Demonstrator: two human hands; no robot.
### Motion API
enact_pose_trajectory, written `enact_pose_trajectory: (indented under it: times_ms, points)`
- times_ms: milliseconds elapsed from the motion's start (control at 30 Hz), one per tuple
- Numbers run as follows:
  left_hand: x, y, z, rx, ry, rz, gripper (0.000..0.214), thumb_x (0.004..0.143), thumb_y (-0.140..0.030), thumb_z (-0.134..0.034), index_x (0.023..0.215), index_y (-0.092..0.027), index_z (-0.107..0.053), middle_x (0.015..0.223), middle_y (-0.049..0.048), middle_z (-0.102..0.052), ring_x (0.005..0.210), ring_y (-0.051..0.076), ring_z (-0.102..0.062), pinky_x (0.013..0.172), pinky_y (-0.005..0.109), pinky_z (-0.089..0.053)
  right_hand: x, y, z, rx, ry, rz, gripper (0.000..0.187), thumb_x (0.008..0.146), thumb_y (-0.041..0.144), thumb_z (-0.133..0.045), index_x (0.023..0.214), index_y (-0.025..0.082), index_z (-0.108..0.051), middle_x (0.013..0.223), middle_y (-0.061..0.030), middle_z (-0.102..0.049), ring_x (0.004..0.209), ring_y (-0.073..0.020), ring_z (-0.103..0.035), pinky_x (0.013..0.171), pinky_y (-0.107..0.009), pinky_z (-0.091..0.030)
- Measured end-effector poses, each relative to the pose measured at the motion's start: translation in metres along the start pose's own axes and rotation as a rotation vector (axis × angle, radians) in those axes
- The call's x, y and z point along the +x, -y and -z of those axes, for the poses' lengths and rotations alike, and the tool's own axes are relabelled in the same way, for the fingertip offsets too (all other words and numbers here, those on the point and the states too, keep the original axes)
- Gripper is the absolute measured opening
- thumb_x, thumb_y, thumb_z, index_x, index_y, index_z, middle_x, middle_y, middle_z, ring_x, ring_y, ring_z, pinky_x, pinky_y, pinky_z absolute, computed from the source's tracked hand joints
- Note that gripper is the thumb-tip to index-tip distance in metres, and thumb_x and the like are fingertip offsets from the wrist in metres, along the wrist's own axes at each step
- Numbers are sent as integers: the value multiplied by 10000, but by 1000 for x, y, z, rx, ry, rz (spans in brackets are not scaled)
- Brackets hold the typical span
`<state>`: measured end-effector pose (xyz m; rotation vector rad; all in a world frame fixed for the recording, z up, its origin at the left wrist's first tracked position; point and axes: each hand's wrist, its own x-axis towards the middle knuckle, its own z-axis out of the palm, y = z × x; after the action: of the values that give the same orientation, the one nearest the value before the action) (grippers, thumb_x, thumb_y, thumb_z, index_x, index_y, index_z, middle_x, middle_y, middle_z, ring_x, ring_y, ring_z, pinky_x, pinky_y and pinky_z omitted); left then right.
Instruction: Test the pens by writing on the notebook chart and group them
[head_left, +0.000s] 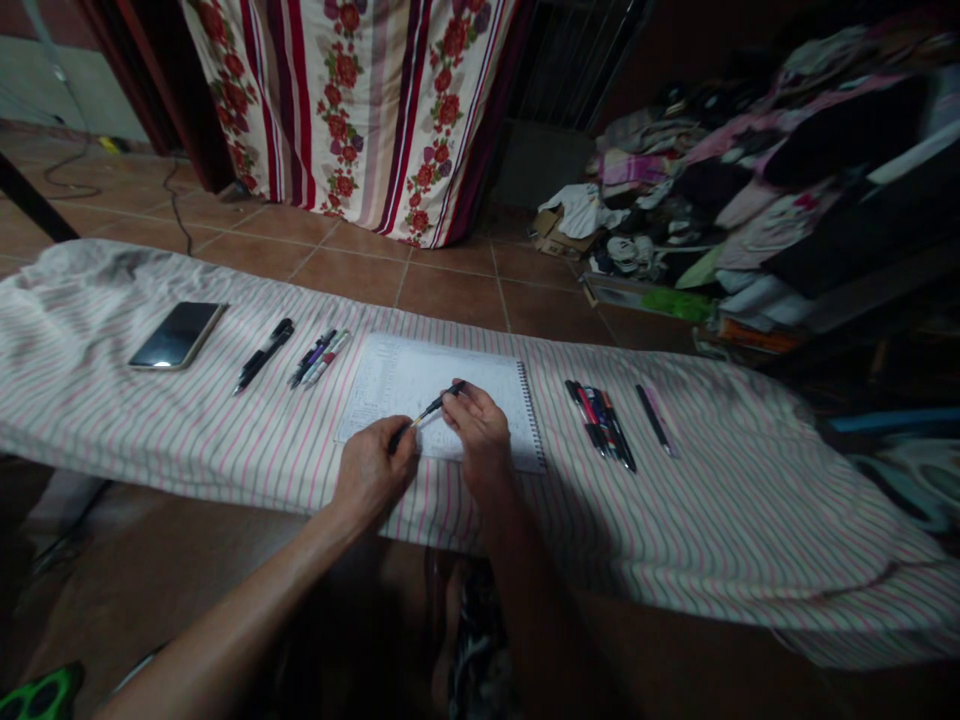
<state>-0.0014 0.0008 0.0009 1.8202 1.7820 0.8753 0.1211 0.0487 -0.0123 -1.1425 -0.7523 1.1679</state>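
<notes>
Above the lower part of a spiral notebook [465, 365], both hands hold the ends of a black pen [435, 403]. My left hand [371, 465] is closed on its lower, dark end, and my right hand [480, 425] pinches it near the upper end. Between the fingers a thin pale golden section shows; whether the pen is in one piece or in two, I cannot tell. Small writing covers the notebook's open page. To the right of the notebook lies a bunch of several pens [600, 425], red and black among them.
A striped cloth [712, 520] covers the long surface. At left lie a phone [178, 335], black pens [262, 358] and a group of coloured pens [319, 360]. A black pen [654, 420] lies beside a pinkish strip at right. Beyond are a floral curtain [345, 100] and piled clothes [750, 180].
</notes>
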Motion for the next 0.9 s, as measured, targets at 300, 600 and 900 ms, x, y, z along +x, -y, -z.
enact_pose_trajectory:
  times_ms: [300, 600, 900]
  points:
    - [-2, -2, 5, 71, 46, 20, 291, 845, -302, -438, 967, -161, -662, 883, 81, -711, 802, 207, -653, 692, 284, -429, 9, 6, 14, -15, -99, -13, 438, 549, 355, -725, 925, 162, -610, 789, -36, -659, 658, -120, -568, 621, -260, -446]
    - [-2, 1, 7, 253, 67, -58, 292, 872, -309, -389, 956, -180, -638, 901, 69, -696, 819, 212, -648, 685, 285, -419, 19, 8, 30, -17, -88, 1, 478, 553, 327, -748, 980, 164, -607, 763, -12, -642, 615, -87, -543, 592, -222, -428]
    - [-2, 4, 4, 322, 60, -82, 294, 885, -328, -368, 953, -202, -625, 879, 51, -684, 816, 199, -644, 674, 272, -412, 35, -10, 42, -372, -125, 164, 459, 610, 349, -629, 1022, 147, -606, 765, -43, -659, 631, -145, -593, 581, -264, -444]
